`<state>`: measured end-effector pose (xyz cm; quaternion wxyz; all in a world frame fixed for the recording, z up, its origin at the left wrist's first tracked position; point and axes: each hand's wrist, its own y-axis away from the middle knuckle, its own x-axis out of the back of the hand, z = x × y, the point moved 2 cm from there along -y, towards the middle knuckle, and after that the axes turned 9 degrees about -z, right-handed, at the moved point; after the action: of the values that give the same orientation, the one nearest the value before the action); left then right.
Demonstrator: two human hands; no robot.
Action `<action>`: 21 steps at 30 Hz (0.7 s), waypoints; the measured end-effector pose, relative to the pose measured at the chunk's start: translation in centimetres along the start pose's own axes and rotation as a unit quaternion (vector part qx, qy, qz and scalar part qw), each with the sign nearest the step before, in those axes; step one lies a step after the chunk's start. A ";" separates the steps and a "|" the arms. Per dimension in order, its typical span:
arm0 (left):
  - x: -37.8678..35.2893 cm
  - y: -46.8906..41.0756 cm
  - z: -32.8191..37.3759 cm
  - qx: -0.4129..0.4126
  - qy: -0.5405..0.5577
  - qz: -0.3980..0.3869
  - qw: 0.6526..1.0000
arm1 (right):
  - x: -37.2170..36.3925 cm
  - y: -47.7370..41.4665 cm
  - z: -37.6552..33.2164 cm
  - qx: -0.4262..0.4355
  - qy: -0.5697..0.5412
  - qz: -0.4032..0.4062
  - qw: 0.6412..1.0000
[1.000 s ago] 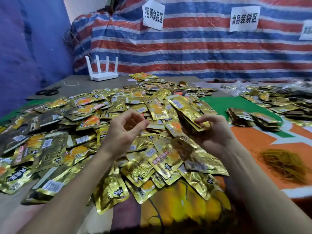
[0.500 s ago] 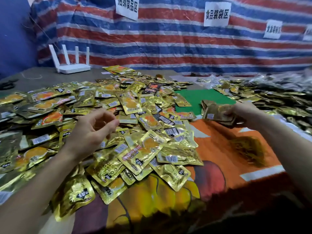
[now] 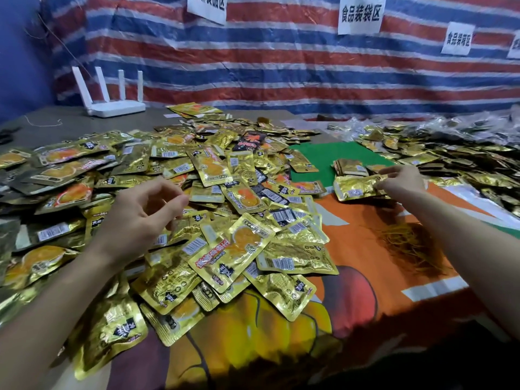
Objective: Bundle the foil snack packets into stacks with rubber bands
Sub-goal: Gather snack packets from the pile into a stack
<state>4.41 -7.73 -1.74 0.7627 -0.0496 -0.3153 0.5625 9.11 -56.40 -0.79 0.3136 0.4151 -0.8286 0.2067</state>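
Sign reads 食品装袋区. Right hand pinches packet stack toward the right edge of the desk. Left hand loosely curled, empty.

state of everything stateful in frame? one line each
left hand: hovers above the loose packets, loosely curled, holding nothing.
right hand: pinches the packet stack's right end.
packet stack: gathered, at the orange cloth's far edge; band not discernible.
second stack: lying on the green cloth, untouched.
loose packets: unbundled, heaped.
rubber bands: loose heap on the orange cloth, untouched.
router: antennas upright.
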 end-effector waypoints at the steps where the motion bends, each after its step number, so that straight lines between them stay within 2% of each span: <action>1: -0.1 0.0 0.0 0.001 -0.005 -0.002 1.000 | 0.0 0.3 -0.2 0.000 0.028 0.008 1.000; 4: -0.3 0.0 -0.1 0.003 -0.031 -0.004 1.000 | 0.2 1.7 -1.4 0.005 0.122 0.034 0.992; 7: -0.7 0.0 -0.2 0.008 -0.068 -0.031 0.997 | 0.3 4.2 -3.5 0.064 0.138 0.034 0.988; 10: -1.2 0.0 -0.2 0.013 -0.120 -0.067 0.990 | -0.9 7.5 -6.0 0.158 0.074 -0.059 0.983; 13: -1.8 -0.2 -0.4 0.034 -0.161 -0.100 0.981 | -3.0 11.6 -8.7 0.208 0.056 -0.228 0.949; 15: -2.1 -0.3 -0.6 0.053 -0.181 -0.124 0.974 | -4.8 13.8 -10.3 0.217 0.086 -0.300 0.925; 18: -2.6 -0.2 -0.5 0.057 -0.203 -0.136 0.968 | -7.3 15.7 -12.2 0.214 0.092 -0.334 0.914; 21: -1.8 -0.5 -0.5 0.079 -0.281 -0.031 0.956 | -9.6 16.3 -13.9 0.215 0.071 -0.320 0.920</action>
<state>4.77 -9.32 -2.71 0.6617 0.1802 -0.4731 0.5530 5.02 -33.35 1.18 0.3248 0.6996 -0.5628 0.2972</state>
